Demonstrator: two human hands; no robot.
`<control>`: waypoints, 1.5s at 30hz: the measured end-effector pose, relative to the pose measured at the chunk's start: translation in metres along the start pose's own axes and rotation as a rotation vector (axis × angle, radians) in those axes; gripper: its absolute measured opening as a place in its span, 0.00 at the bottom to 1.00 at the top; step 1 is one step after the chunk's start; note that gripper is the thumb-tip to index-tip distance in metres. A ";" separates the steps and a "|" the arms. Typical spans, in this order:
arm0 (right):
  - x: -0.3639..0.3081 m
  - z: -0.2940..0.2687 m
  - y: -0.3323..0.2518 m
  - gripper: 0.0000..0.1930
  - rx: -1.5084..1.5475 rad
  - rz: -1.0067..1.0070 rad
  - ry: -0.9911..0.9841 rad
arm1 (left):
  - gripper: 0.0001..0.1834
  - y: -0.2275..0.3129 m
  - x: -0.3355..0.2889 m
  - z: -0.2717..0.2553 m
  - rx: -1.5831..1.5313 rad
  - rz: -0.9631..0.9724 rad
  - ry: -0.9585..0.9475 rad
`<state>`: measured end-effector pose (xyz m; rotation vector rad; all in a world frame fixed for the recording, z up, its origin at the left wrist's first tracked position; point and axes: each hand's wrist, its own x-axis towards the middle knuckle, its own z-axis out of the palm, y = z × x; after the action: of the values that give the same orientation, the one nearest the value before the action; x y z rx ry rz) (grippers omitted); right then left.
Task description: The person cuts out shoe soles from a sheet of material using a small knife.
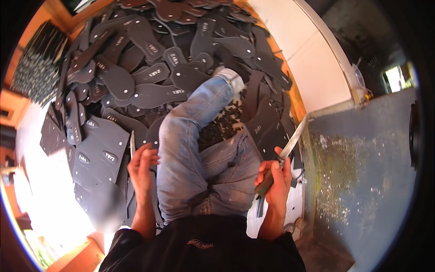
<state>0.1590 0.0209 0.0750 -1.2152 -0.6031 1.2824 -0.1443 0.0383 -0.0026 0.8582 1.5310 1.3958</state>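
My right hand (276,179) is wrapped around the dark handle of a long knife (292,141). Its worn, pale blade slants up and to the right, the tip close to the edge of the low wall. Beside my bent leg, my left hand (143,164) has loosely curled fingers, somewhat apart, with nothing visible in them. A thin pale strip (132,144) stands just behind that hand; its kind is unclear. Left of my left forearm is a smeared grey rounded shape (107,206). A dark sheet with sole outlines (102,140) lies beyond it.
Dark sandal soles (152,95) are heaped in front of me and around my legs. Small black offcuts (222,124) lie between my legs. Stacked dark sheets (41,61) stand at far left. A stained grey wall (349,177) rises close on my right.
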 end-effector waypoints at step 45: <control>-0.098 -0.080 0.090 0.09 -0.609 0.200 -0.048 | 0.20 -0.014 -0.099 0.110 -0.273 -0.532 -0.309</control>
<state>0.1703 -0.1113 -0.0059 -1.7816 -0.9698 1.3408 -0.0041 -0.0111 -0.0013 0.4276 1.1809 0.9946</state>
